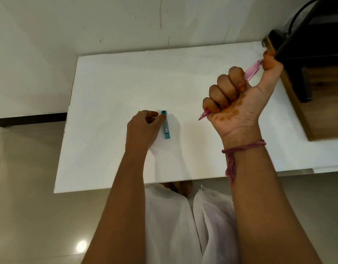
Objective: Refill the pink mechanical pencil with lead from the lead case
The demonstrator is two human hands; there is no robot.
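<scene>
The pink mechanical pencil (253, 70) is clear pink plastic. My right hand (238, 100) grips it in a fist above the white table (111, 88), with the thumb pressing its top end and the tip pointing down-left. The teal lead case (166, 128) lies flat near the middle of the table. My left hand (143, 128) rests beside it, its fingertips touching the case's left edge near the top.
A dark wooden cabinet (307, 88) with black cables stands against the table's right edge, close to my right hand. The white wall runs behind the table. Tiled floor lies to the left and near side.
</scene>
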